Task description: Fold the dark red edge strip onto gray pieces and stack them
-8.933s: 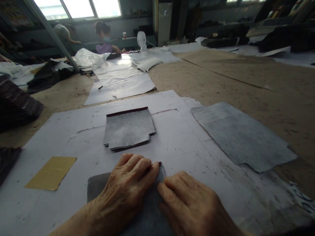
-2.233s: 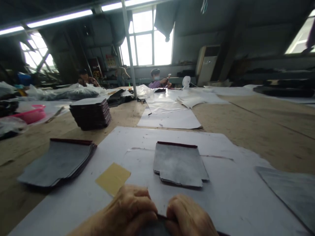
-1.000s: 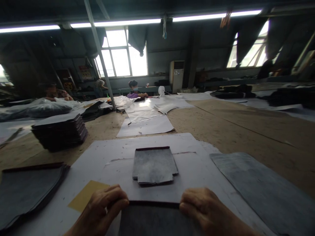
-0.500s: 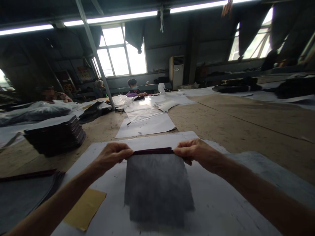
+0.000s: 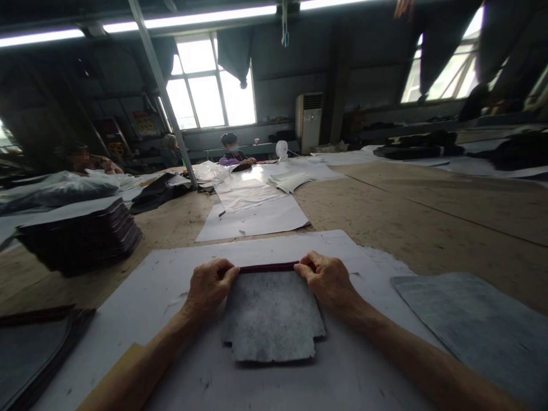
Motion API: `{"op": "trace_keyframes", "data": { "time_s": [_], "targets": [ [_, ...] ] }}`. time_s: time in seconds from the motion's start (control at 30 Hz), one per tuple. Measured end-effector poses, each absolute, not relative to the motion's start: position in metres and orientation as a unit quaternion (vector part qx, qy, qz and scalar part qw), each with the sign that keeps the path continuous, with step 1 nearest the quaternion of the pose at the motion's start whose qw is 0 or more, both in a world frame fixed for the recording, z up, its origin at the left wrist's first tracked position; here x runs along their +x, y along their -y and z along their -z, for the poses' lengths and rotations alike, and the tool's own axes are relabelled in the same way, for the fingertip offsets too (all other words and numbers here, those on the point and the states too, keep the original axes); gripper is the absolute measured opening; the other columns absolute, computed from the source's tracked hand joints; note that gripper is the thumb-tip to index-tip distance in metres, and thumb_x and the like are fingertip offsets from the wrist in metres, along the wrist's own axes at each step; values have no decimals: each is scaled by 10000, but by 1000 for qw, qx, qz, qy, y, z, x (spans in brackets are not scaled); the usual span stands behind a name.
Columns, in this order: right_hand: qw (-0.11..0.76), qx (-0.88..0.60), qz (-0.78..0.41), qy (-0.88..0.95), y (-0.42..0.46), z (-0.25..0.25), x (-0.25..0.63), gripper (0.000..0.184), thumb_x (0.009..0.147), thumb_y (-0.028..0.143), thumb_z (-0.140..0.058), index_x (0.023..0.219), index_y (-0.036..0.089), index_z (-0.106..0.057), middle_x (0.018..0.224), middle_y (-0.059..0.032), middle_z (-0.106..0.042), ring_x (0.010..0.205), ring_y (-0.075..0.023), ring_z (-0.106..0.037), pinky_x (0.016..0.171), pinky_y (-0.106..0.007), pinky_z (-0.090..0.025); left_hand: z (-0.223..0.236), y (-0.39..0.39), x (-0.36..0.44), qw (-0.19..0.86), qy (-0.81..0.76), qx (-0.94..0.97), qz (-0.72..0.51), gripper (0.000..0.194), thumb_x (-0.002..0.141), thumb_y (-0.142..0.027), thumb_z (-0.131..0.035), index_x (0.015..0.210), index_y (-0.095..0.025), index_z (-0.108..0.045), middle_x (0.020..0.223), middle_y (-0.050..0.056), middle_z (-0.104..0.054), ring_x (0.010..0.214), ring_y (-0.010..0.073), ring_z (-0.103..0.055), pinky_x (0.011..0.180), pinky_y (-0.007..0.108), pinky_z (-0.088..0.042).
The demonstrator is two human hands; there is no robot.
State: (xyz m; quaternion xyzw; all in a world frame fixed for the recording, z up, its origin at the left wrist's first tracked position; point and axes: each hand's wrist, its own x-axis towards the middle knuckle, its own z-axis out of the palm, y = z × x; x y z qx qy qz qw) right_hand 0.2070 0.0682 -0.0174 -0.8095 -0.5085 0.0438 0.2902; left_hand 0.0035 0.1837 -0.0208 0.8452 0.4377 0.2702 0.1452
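A grey fabric piece (image 5: 272,317) with notched lower corners lies in front of me on white paper. Along its far edge runs a dark maroon folded strip. My left hand (image 5: 210,282) pinches the left end of that edge between thumb and fingers. At the right end, my right hand (image 5: 327,281) grips the same edge in a similar pinch. Whether the piece is one layer or more I cannot tell.
White paper (image 5: 171,365) covers the table before me. To the left are a tall dark stack (image 5: 81,240) and grey pieces (image 5: 29,354) with maroon edges. A yellow sheet (image 5: 113,374) is partly behind my left forearm. Another grey sheet (image 5: 475,319) lies right. Co-workers sit across the table.
The grey piece has come down, from being held up and blurred to lying on the paper. Both hands have lowered with it, still at the two ends of its far edge.
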Motion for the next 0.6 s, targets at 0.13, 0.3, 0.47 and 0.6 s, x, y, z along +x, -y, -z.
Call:
{"op": "trace_keyframes", "data": {
  "time_s": [0.13, 0.3, 0.47, 0.6],
  "targets": [
    [290, -806, -23, 515, -71, 25, 207, 128, 861, 260, -560, 831, 140, -591, 749, 7, -586, 714, -126, -567, 712, -310, -467, 25, -187, 3, 146, -437, 844, -275, 183, 820, -257, -595, 711, -110, -589, 630, -28, -553, 603, 100, -519, 652, 259, -438],
    [299, -802, 0, 517, -74, 29, 209, 134, 872, 261, -540, 843, 139, -589, 726, 10, -586, 687, -124, -569, 702, -306, -463, 29, -189, 2, 135, -425, 847, -289, 221, 854, -287, -552, 728, -106, -565, 656, -22, -536, 603, 94, -508, 631, 249, -443],
    [305, -793, 36, 526, -79, 37, 214, 141, 859, 267, -529, 814, 144, -580, 695, 7, -598, 651, -125, -571, 651, -273, -447, 34, -191, 4, 120, -410, 849, -310, 228, 866, -299, -535, 743, -108, -554, 702, -8, -542, 664, 107, -527, 674, 274, -457],
    [323, -770, 77, 545, -80, 39, 213, 146, 801, 308, -496, 740, 196, -566, 670, -14, -612, 624, -161, -585, 585, -269, -430, 35, -185, 6, 99, -415, 840, -334, 205, 869, -297, -529, 796, -108, -562, 764, 10, -553, 723, 124, -541, 722, 311, -466]
  ]
}}
